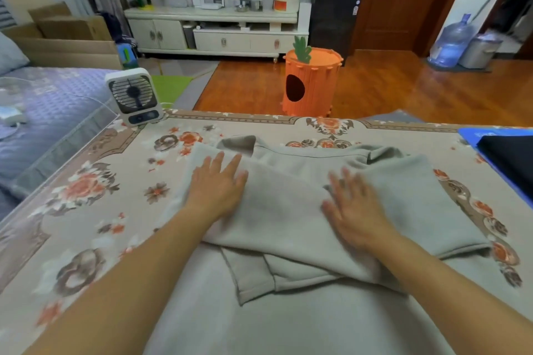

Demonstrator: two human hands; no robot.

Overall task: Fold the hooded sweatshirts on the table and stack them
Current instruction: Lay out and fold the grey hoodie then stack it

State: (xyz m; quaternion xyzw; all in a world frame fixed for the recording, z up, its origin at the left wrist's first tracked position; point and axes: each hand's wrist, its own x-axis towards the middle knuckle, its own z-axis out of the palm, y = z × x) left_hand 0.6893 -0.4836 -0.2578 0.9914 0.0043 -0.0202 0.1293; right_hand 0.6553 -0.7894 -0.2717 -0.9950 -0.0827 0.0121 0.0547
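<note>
Pressing both palms flat on a grey hooded sweatshirt (288,210), you are working at a worktop (86,210) that is wearing a beige cloth with orange and brown flowers. Your left hand (216,184) is lying released on the sleeve that is crossing the garment from the left, fingers straight and spread, grasping nothing. Your right hand (354,204) is resting the same way on the sleeve that is coming in from the right, fingers straight; it is blurred, so finer detail cannot be told. The two sleeves are overlapping across the middle of the sweatshirt, their cuffs pointing down toward you, and the body of the garment is running off the near edge of the view. What may be the hood is bunching at the far side, just beyond your fingertips.

A dark folded garment (513,164) is sitting on a blue mat (473,134) at the right edge of the worktop, well apart from the grey one. A small white fan (134,96) is standing at the far left corner, beside a bed (43,101) with a lilac cover. An orange carrot-shaped bin (311,83) is standing on the wooden floor beyond the worktop.
</note>
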